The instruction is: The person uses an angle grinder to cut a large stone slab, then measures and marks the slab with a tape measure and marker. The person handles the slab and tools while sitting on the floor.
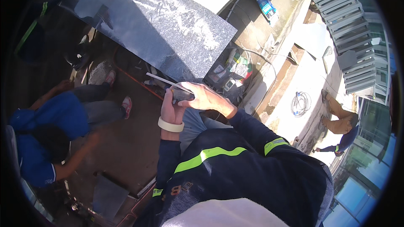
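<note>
My left hand [168,111] and my right hand [207,96] meet in front of my body. Both are closed around a small dark grey object [184,95], mostly covered by fingers, so its kind is not plain. A thin white strip [162,79] sticks out from beside the right fingers toward the upper left. Whether it is pinched by the right hand or lies against the grey object, I cannot tell. Around my left wrist sits a cream roll of tape [171,125]. Just beyond my hands is the near edge of a speckled grey stone slab [168,21], dusted white.
A person in a blue shirt [48,120] is close on the left. Another person [341,120] bends over at the far right, near a coiled cable [300,104]. Tools and bags [235,69] crowd beside the slab's right corner. A metal grating [349,33] stands at upper right.
</note>
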`<state>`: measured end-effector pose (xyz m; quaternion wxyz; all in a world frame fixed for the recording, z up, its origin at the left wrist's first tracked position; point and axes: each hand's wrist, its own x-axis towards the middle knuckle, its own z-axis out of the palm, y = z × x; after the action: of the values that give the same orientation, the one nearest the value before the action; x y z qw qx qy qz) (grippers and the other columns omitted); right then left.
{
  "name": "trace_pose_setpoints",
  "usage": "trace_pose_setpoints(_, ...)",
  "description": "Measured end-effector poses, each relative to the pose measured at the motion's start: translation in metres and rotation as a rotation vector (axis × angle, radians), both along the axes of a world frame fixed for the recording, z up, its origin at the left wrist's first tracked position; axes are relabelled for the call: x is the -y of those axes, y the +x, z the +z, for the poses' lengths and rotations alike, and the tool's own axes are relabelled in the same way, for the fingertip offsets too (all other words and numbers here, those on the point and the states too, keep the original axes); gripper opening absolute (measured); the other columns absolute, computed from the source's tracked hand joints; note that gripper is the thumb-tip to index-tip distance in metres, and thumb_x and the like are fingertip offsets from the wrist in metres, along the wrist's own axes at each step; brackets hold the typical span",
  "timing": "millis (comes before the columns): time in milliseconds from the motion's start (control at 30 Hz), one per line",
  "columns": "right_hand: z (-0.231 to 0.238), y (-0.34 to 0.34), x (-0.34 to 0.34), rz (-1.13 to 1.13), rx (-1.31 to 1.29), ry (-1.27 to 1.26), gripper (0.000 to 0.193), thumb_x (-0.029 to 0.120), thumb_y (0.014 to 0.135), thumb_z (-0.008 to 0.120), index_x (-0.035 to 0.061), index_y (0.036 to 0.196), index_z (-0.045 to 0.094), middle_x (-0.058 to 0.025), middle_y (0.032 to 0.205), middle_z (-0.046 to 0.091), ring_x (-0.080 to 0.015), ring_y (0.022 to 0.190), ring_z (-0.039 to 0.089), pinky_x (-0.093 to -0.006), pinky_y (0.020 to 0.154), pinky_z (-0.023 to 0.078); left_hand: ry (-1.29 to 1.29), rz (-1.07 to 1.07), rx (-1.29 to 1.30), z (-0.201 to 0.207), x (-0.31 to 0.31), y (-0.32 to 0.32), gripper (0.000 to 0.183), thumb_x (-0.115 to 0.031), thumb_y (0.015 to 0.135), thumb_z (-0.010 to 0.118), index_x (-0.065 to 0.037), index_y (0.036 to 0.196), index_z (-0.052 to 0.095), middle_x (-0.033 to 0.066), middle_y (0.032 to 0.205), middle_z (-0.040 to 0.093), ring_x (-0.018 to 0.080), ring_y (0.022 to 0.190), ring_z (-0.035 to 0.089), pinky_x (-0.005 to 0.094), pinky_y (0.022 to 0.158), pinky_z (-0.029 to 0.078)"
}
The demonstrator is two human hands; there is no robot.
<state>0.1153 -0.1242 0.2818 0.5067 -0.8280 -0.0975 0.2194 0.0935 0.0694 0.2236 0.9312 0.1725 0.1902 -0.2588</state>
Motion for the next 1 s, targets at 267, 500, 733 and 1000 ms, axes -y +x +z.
trace_pose_setpoints(267,-0.012,0.021,0.058,-0.025,-0.008,0.148,0.066,0.035,0.09,0.089,0.0005,0.141,0.063,-0.0171,0.114,0.075,-0.0234,0.101,0.072,-0.0396,0.087,0.058,0.219,-0.318,0.121,0.024,0.021,0.036,0.048,-0.029,0.113,0.062,0.0,0.152,0.058,0.0135,0.138,0.072,0.0223,0.121,0.074,0.0372,0.1,0.065)
trace_pose_setpoints(500,-0.012,0.095,0.07,-0.034,0.062,0.069,0.069,0.036,0.086,0.092,0.0035,0.137,0.061,-0.0201,0.115,0.075,-0.0254,0.102,0.075,-0.0445,0.089,0.059,0.913,-0.202,0.378,0.005,0.037,0.11,0.067,-0.02,0.092,0.09,0.004,0.147,0.06,0.0099,0.129,0.069,0.0179,0.108,0.069,0.0329,0.096,0.058)
trace_pose_setpoints(733,-0.023,0.151,0.085,-0.117,-0.559,0.391,0.042,0.021,0.109,0.067,0.0038,0.147,0.057,-0.0023,0.093,0.065,-0.0105,0.078,0.06,-0.0301,0.067,0.049,0.576,-0.268,0.227,-0.005,0.031,0.137,0.036,-0.028,0.115,0.065,-0.008,0.144,0.066,0.0037,0.12,0.074,0.0144,0.107,0.072,0.0351,0.092,0.063)
trace_pose_setpoints(1000,-0.037,0.195,0.06,0.359,0.07,-0.212,0.099,0.051,0.078,0.095,0.0016,0.151,0.05,-0.0283,0.129,0.069,-0.0456,0.123,0.069,-0.0509,0.1,0.058,0.605,-0.046,-0.037,-0.033,0.044,0.142,0.042,-0.024,0.112,0.069,0.002,0.144,0.061,0.0113,0.129,0.07,0.02,0.111,0.074,0.0354,0.091,0.067)
